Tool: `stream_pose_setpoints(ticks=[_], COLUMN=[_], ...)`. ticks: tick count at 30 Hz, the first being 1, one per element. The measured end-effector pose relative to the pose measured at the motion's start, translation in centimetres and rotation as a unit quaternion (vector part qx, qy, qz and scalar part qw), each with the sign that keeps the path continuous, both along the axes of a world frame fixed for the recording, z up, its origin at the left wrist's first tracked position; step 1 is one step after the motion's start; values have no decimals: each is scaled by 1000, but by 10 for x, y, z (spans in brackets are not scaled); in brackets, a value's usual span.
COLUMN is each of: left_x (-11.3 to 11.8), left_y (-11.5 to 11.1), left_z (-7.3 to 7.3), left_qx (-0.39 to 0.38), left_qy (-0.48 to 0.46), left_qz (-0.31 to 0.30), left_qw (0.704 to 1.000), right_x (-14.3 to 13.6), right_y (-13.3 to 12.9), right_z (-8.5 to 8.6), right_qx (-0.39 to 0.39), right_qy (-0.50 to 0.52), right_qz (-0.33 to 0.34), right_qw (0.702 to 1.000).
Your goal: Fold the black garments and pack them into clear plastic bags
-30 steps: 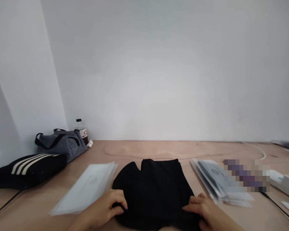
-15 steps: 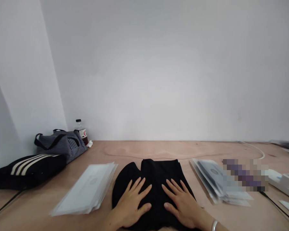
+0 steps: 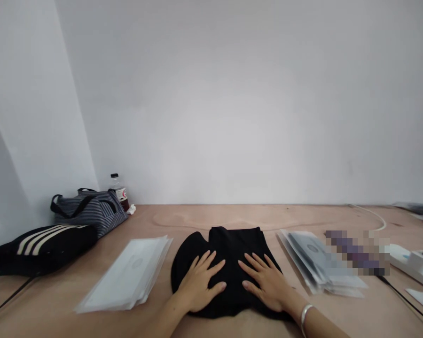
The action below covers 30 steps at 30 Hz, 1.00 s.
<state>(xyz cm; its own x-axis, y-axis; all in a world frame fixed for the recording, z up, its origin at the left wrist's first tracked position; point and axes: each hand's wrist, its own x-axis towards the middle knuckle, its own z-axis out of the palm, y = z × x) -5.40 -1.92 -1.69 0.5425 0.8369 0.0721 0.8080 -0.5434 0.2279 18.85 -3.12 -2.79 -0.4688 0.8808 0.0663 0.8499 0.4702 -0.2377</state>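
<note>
A black folded garment (image 3: 232, 244) lies on the wooden table in front of me; its exact kind I cannot tell. Flat on its left part rests my left hand (image 3: 201, 284), fingers spread. My right hand (image 3: 266, 284), a silver bangle on its wrist, lies the same way on the right part. Neither hand grips the cloth. Left of the garment is a stack of frosted plastic bags (image 3: 127, 272). Another pile of clear bags (image 3: 312, 258), some with dark contents, lies to the right.
At the left are a black bag with white stripes (image 3: 56, 249), a striped handbag (image 3: 88, 211) and a bottle (image 3: 121, 192) by the wall. To the right, a blurred-out object (image 3: 356, 251) with a black cable lies near a white power strip (image 3: 405, 263).
Both hands and the garment have shifted slightly away from me, so the garment's near edge now shows. The hands remain flat on the cloth.
</note>
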Motion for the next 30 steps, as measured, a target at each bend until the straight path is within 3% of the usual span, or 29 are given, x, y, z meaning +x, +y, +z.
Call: stream_pose_setpoints(ticks=[7,10,13,15,17,19,23,30], left_x=[-2,-3,-3,-2,-2,-2,-1,-2], left_y=[-1,-2,-1,0,0,0,0,-1], left_z=[-1,-2,-4,-5,-5,-5,-3,-2], left_qx=[-5,-6,0,4,3,1,0,-9], left_qy=[-9,-8,-16,-21,-21,-19,-19,-9], left_qz=[4,4,3,0,-1,0,0,3], left_qw=[1000,1000,1000,1000,1000,1000,1000,1000], right_x=[-2,0,16,34,54,72,86,81], right_y=[-3,-1,9,17,24,28,29,21], right_z=[-4,-3,-1,-2,-4,-8,-13,0], right_qx=[24,73,186,252,259,222,184,239], right_qy=[2,17,-2,-55,-113,-148,-130,-139], right_qz=[3,-10,-129,-261,-368,-416,-408,-397], right_qw=[1000,997,974,930,886,870,885,875])
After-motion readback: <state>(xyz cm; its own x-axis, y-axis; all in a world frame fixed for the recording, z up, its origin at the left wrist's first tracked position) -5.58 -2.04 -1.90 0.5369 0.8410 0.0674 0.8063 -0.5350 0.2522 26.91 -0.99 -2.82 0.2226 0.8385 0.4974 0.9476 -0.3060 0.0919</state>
